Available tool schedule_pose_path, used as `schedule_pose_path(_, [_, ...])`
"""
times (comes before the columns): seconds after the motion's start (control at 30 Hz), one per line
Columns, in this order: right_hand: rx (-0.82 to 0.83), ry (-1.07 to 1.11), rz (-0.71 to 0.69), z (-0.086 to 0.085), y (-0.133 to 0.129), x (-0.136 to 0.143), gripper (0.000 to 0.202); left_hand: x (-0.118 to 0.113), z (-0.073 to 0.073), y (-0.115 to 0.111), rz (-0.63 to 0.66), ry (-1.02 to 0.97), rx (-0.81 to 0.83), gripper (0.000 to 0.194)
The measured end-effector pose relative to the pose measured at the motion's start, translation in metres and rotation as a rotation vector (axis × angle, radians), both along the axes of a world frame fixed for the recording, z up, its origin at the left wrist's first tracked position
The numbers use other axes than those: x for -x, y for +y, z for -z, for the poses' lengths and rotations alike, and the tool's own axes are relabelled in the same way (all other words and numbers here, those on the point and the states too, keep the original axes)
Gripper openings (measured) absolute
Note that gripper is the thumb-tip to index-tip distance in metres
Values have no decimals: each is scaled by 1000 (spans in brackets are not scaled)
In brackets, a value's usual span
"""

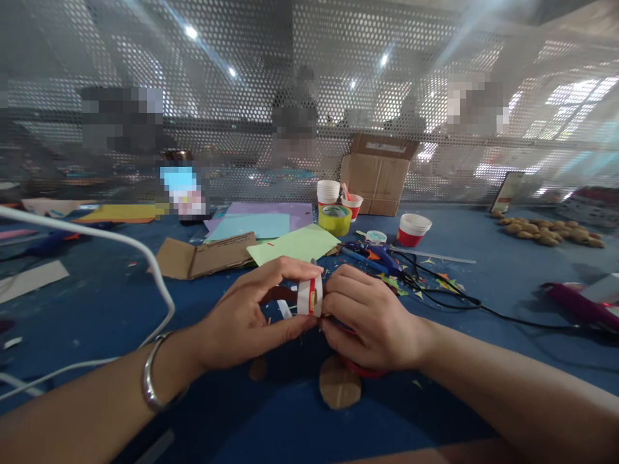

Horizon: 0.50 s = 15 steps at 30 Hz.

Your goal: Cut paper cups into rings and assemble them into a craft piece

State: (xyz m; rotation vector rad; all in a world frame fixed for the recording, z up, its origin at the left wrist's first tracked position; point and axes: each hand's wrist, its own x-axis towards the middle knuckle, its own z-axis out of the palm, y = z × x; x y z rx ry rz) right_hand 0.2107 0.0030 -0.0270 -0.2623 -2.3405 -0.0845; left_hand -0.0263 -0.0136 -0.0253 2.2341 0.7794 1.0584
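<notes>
My left hand [256,306] grips a short white-and-red piece [304,298], which looks like part of a paper cup, between thumb and fingers. It carries a small yellow mark. Against its right edge, my right hand [370,316] is closed with curled fingers; what they pinch is hidden. Something red [365,369] shows beneath the right hand, mostly covered. Just below lies a round cardboard disc [340,384], and a smaller brown disc [258,368] is to its left. White paper scraps [284,309] are visible behind the left hand's fingers.
Beyond my hands are green paper [294,243], folded cardboard [213,254], yellow-green tape [334,221], paper cups [414,229] and a blue glue gun [382,258] with a black cord. A purple glue gun [580,308] lies right. A white cable [140,248] crosses the left side.
</notes>
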Motion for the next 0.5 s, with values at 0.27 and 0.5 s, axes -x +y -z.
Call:
schedule_pose_path(0.27, [4,29,-21,0,2,-1,19,-3,0,0,-27,-26,-20,46])
schedule_pose_path(0.5, [15,36,-26,1,2,0,18,-3,1,1,-20,-38,-44,45])
